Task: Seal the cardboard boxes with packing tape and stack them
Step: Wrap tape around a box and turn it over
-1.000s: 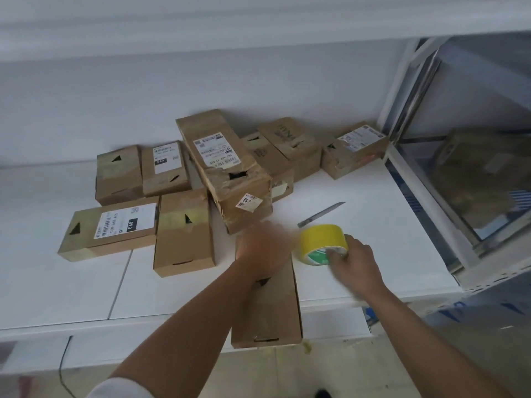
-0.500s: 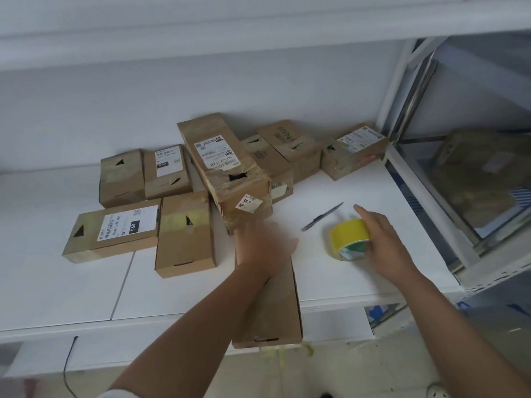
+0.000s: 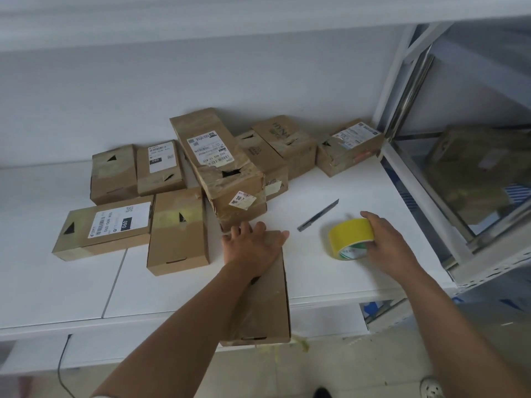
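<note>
Shifted rightward, the right hand (image 3: 388, 245) grips the yellow tape roll (image 3: 351, 238); left hand (image 3: 253, 248) lies flat on the box (image 3: 265, 305).

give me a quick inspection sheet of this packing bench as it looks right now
surface: white table, seam lines at left
job's things: long box overhanging the front edge; yellow tape roll; nine more cardboard boxes grouped at the back
clutter: utility knife lying between the boxes and the roll
hands: left hand flat on the long box's far end; right hand grips the tape roll
cables: black cable hanging below the table at left
surroundings: white wall; metal shelving at right
</note>
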A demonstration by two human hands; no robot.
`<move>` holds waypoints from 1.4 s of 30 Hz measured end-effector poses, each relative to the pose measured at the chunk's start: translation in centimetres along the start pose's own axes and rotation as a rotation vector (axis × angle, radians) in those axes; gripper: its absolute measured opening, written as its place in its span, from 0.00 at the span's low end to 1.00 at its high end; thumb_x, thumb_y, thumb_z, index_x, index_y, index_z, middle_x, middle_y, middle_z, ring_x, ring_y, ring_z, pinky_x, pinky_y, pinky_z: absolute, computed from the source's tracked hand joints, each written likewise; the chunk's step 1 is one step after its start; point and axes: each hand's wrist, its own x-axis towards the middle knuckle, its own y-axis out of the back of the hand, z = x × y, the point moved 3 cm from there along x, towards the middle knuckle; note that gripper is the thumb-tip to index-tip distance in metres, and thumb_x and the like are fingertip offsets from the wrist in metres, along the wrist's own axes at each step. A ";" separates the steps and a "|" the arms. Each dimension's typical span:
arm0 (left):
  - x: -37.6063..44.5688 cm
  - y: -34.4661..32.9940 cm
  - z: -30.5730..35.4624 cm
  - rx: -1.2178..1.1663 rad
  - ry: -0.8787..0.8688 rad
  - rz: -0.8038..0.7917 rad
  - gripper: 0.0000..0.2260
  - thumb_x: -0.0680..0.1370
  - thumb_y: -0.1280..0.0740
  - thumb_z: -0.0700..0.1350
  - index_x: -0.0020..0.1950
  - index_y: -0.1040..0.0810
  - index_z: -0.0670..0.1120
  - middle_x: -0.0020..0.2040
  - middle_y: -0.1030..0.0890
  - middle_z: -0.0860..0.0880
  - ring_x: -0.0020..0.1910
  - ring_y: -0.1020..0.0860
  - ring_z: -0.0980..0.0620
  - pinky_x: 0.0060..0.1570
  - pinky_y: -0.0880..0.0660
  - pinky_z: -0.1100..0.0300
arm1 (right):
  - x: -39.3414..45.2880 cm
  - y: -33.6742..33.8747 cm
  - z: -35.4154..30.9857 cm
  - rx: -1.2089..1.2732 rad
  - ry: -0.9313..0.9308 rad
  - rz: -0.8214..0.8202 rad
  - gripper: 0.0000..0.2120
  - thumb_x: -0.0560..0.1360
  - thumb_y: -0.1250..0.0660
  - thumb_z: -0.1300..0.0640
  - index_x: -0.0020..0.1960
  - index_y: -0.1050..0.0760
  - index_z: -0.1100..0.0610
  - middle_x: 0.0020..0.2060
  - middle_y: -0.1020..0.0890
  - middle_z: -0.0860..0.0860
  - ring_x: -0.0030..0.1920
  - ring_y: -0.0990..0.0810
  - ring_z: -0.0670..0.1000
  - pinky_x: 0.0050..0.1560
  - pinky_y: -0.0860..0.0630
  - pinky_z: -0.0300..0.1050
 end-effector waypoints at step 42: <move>-0.1 -0.2 -2.2 -0.042 0.079 0.007 0.47 0.72 0.56 0.79 0.75 0.35 0.44 0.73 0.33 0.43 0.73 0.37 0.41 0.67 0.35 0.43 | 6.1 -6.7 -12.9 -0.848 0.173 -0.170 0.17 0.78 0.44 0.63 0.66 0.29 0.58 0.63 0.29 0.56 0.66 0.32 0.60 0.63 0.34 0.53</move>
